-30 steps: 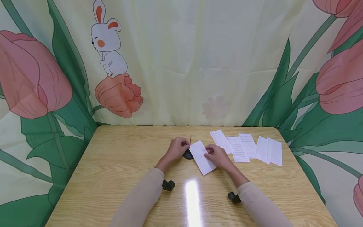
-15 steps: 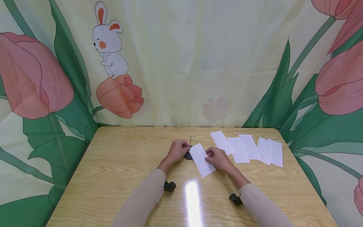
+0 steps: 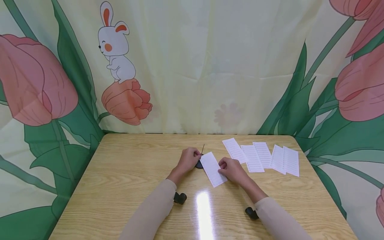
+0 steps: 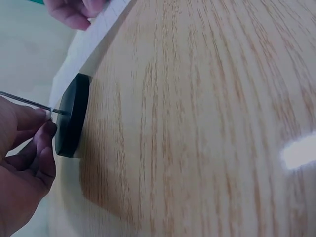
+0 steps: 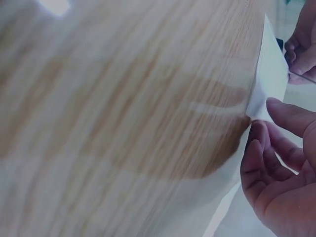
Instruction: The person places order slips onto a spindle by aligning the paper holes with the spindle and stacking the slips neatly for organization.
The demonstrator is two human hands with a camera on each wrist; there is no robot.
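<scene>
In the head frame, below and right of centre, a white rectangular paper sheet with faint printed lines (image 3: 212,169), set slantwise, with its upper left corner by a thin straight metal rod (image 3: 203,150) and a flat round black base (image 3: 199,164); at its right edge the right hand (image 3: 232,170), pinching the paper between thumb and finger; low on the rod the left hand (image 3: 187,159), with fingertips pinched round the metal; impossible to tell of any grip on the paper's corner too, or of the base lying quite flat on the pale wood-grain counter (image 3: 138,173).

Judging by looks, likely very light, limp, quick to bend, crease or tear; best taken by the edges, with a soft pinch and no tug against the rod; expect stiff, smooth, perhaps slippery metal, best held low; expect more weight in the base, though hard to judge by sight.

Count two hands, apart from each other; one sheet in hand; one rod; one base; five loose white lined paper slips (image 3: 252,159) at right of the frame, with the two rightmost overlapping; two small black wrist fittings (image 3: 180,198).
</scene>
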